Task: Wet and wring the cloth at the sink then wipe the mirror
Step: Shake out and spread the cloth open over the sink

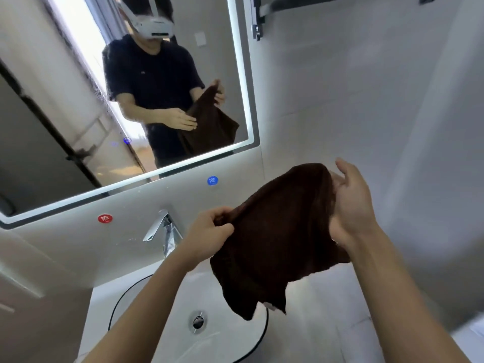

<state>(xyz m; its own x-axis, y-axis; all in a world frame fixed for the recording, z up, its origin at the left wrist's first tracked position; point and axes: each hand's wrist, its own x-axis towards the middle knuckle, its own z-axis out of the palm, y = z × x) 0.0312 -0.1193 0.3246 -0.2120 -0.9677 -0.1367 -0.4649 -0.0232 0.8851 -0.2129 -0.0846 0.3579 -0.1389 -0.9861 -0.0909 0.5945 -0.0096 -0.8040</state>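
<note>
A dark brown cloth [277, 231] hangs spread out in the air above the white sink [157, 305]. My left hand [209, 229] pinches its left upper edge. My right hand [353, 203] holds its right upper corner, with the fingers partly spread behind the fabric. The cloth's lower corner dangles over the basin near the drain [198, 321]. The chrome tap [163, 229] stands behind my left hand; no water shows. The lit-edged mirror [65, 106] fills the upper left and reflects a person holding the cloth.
A red sticker [105, 218] and a blue sticker [212, 180] sit on the wall below the mirror. A dark wall fitting [258, 19] hangs at the top right of the mirror. Pale tiled wall lies to the right.
</note>
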